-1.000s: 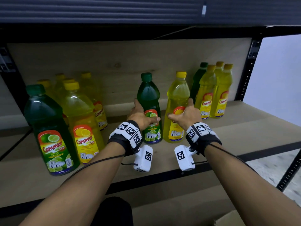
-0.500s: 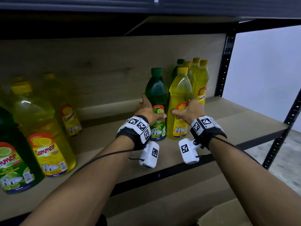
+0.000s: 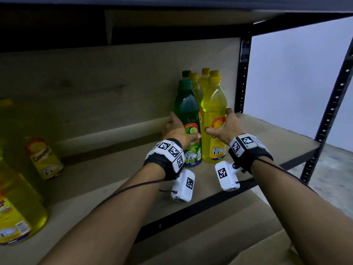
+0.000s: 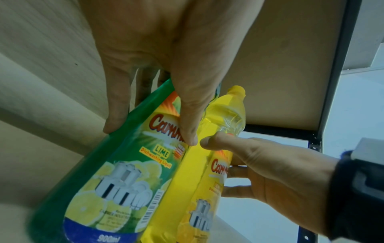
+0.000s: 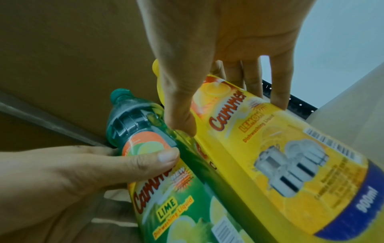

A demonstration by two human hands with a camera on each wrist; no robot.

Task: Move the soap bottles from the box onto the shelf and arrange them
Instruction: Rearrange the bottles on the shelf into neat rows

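A green lime soap bottle point(image 3: 188, 113) point(image 4: 116, 172) point(image 5: 166, 189) and a yellow lemon soap bottle point(image 3: 214, 115) point(image 4: 187, 189) point(image 5: 280, 164) stand upright side by side on the wooden shelf point(image 3: 114, 180), touching. My left hand point(image 3: 178, 131) point(image 4: 158, 82) grips the green bottle at its label, thumb in front. My right hand point(image 3: 223, 127) point(image 5: 228, 65) grips the yellow bottle the same way. Right behind them, in the shelf's back right corner, stand several more bottles point(image 3: 202, 81), mostly hidden.
Yellow bottles point(image 3: 44, 159) stand at the left of the shelf, one very near at the left edge point(image 3: 17, 217). A black upright post point(image 3: 242, 73) bounds the back right corner. A cardboard box point(image 3: 267, 251) sits below the shelf's front edge.
Both hands have slid the two bottles rightward along the shelf, up against the group in the back right corner. The bottles now touch each other. The camera has turned right.
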